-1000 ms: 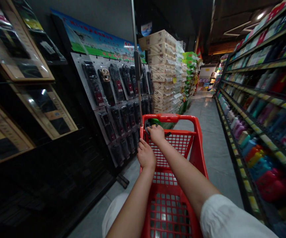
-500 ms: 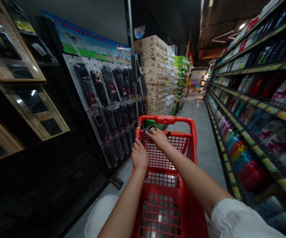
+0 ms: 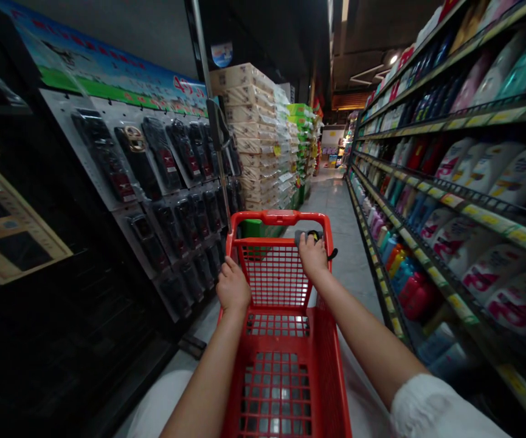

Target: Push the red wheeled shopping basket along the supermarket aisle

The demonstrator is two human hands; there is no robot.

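A red plastic shopping basket (image 3: 285, 340) with grid walls stands in front of me, its carrying handle (image 3: 281, 217) at the far end. My left hand (image 3: 234, 286) is closed over its left side rim. My right hand (image 3: 314, 258) reaches to the far right corner, fingers curled on a small dark grey and black item (image 3: 314, 235) with a yellow part; its kind is unclear. A short black end pokes out to the right of that hand. Only the grid bottom shows inside the basket.
On the left, packaged belts (image 3: 157, 155) hang on a display rack (image 3: 139, 225) beside a metal pole (image 3: 214, 131). Stacked beige packs (image 3: 249, 128) stand beyond it. Shelves of bottles (image 3: 495, 176) line the right, and a grey-floored aisle (image 3: 326, 201) runs between.
My right hand has moved right with the dark item, from the basket's left far corner to its right. My left hand stays on the left rim. The view has turned rightward.
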